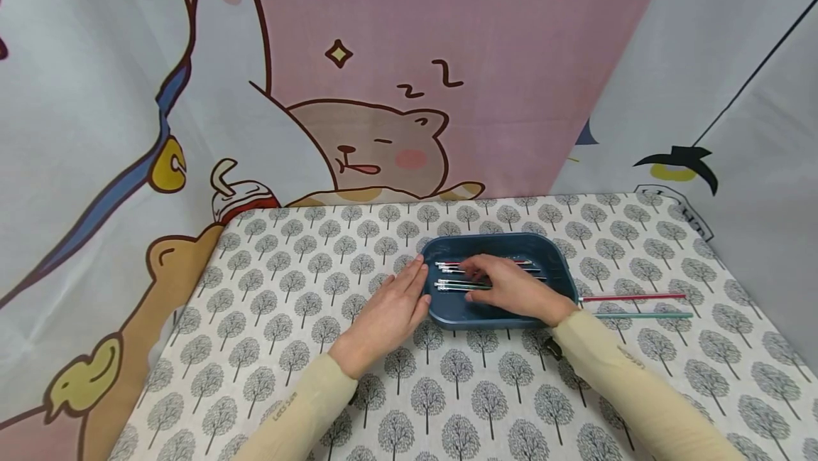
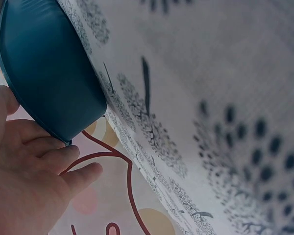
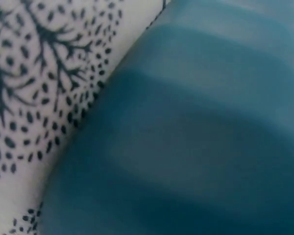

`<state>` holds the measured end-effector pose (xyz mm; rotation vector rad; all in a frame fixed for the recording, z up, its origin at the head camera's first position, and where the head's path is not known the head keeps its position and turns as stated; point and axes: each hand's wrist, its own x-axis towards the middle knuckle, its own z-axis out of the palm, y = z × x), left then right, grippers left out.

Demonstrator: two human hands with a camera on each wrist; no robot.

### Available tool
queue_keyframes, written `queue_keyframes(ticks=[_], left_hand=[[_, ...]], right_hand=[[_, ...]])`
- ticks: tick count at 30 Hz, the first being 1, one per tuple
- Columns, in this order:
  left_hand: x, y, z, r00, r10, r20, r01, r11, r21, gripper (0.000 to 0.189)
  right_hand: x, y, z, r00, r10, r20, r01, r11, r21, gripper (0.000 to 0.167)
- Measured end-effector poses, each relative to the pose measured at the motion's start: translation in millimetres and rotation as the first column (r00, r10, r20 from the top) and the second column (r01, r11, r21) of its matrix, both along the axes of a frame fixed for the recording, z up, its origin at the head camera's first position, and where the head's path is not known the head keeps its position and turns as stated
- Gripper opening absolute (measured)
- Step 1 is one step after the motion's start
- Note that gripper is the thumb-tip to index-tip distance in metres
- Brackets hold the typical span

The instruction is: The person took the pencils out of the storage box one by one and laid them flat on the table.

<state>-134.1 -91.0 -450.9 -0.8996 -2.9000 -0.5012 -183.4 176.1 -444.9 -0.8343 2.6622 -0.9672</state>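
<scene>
A dark blue tray sits on the cloth, with several thin sticks that look like pen refills lying inside in two loose groups. My right hand reaches into it over the sticks, fingers bent and thumb apart from them; its palm side is hidden. With fairly straight fingers, my left hand touches the left end of the tray. The left wrist view has that hand against the tray's outer wall. Only the blurred tray wall and cloth fill the right wrist view.
Right of the tray, a red stick and a green stick lie on the tree-print cloth. A cartoon-print curtain hangs behind the table and at its sides.
</scene>
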Motion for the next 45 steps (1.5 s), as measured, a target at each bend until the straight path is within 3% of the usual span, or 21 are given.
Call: queue_keyframes(ticks=[14,24,45], left_hand=[[0.4,0.2,0.9,1.000,0.002,0.011,-0.002,1.000,0.002,0.059],[0.7,0.4,1.5,1.000,0.000,0.012,0.000,1.000,-0.001,0.060],[0.4,-0.6,2.1,1.000,-0.009,0.003,0.009,1.000,0.002,0.061]], right_hand=[[-2.2,2,-4.7,0.996,0.044,-0.072,-0.042,0.999,0.034,0.024],[-3.2,3,-7.8,0.999,0.049,-0.020,-0.048,0.997,0.057,0.027],[-3.7,4,-12.5,0.996,0.072,-0.056,-0.067,0.993,0.092,0.029]])
